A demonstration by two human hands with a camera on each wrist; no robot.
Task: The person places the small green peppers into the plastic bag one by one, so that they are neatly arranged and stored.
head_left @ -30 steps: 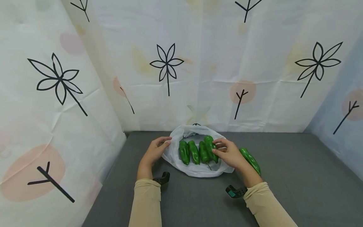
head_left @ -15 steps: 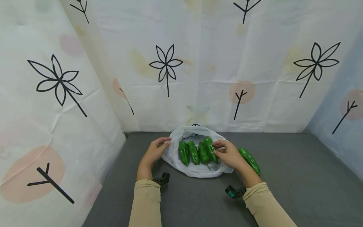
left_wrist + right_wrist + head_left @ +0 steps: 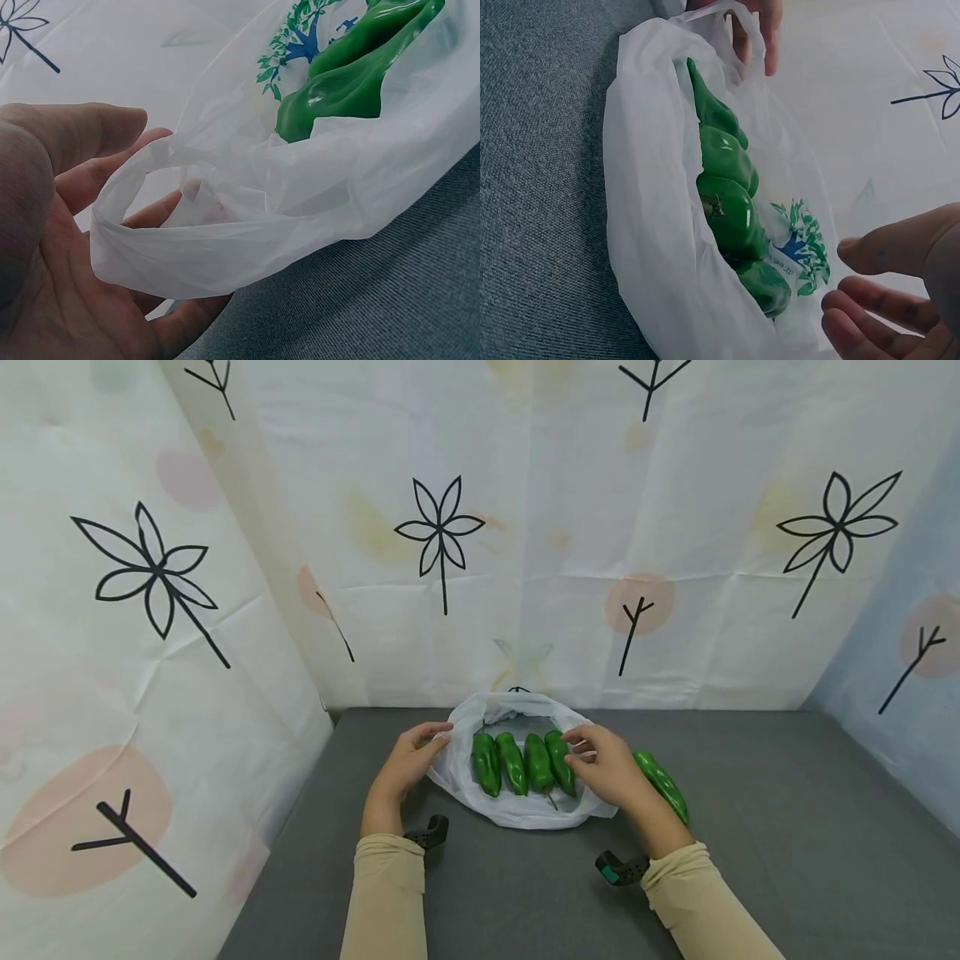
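Observation:
A white plastic bag [image 3: 510, 815] lies on the table with its mouth spread wide. Several green peppers [image 3: 513, 765] rest side by side inside it. My left hand [image 3: 408, 760] is at the bag's left rim; in the left wrist view, the bag's handle [image 3: 187, 259] loops in front of relaxed fingers, the thumb standing apart from it. Over the right rim is my right hand [image 3: 611, 770], fingers loosely bent, beside the rightmost pepper [image 3: 559, 763]. Nothing sits between thumb and fingers of the right hand [image 3: 900, 292] in the right wrist view.
Another green pepper [image 3: 662, 787] lies on the grey table [image 3: 787, 827] just right of the bag, partly behind the right forearm. A patterned white cloth [image 3: 555, 610] hangs behind and at the sides. Dark bands [image 3: 622, 867] are worn at the wrists.
The rightmost pepper has been let go by the right hand and has settled lower in the bag beside the others. The left hand has stayed put.

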